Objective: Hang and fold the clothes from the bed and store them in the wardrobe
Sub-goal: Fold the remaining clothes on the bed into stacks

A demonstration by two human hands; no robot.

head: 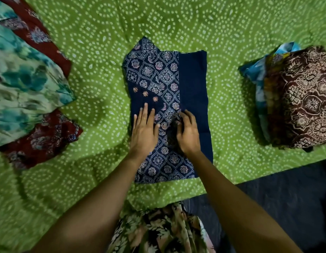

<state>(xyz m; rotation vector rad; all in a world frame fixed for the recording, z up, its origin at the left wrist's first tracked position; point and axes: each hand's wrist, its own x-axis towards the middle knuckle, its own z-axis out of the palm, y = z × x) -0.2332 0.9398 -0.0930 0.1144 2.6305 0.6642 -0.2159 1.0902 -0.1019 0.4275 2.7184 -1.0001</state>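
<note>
Fingers (145, 114) of the left hand (144, 136) lie straight, pressing flat on the navy top (193, 79). The right hand (188, 137) curls its fingers, pinching the cloth. The top lies part-folded mid-bed (103, 33), between loose clothes (21, 79) and a folded pile (304, 99).

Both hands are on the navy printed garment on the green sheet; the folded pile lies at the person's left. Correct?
No: the head view shows the folded pile of brown and blue printed clothes at the person's right. Left hand and right hand are on the navy printed garment on the green dotted sheet.
</note>
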